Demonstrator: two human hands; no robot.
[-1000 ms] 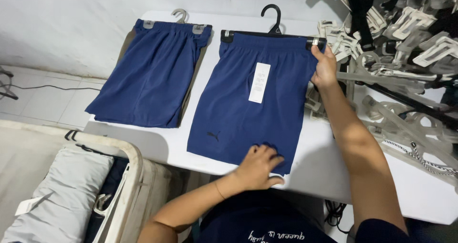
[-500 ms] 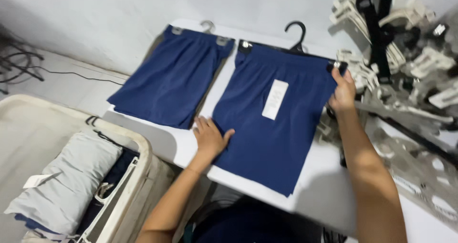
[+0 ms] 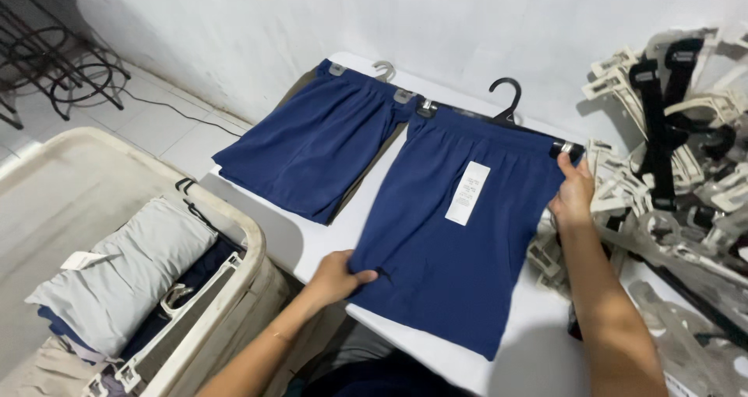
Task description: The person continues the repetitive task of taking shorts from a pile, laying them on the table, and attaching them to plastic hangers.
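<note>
My left hand (image 3: 336,276) pinches the navy shorts (image 3: 460,241) hem at the table (image 3: 538,335) front edge; right hand (image 3: 575,194) fingers curl, gripping the black hanger (image 3: 510,105) clip.

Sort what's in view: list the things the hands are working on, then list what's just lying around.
In hand:
- navy shorts with white tag on a black hanger
- left hand, grip on the lower left hem
- right hand, grip at the waistband's right clip

Lying about:
- second navy shorts
- pile of hangers
- bin of folded clothes
- white table
</note>
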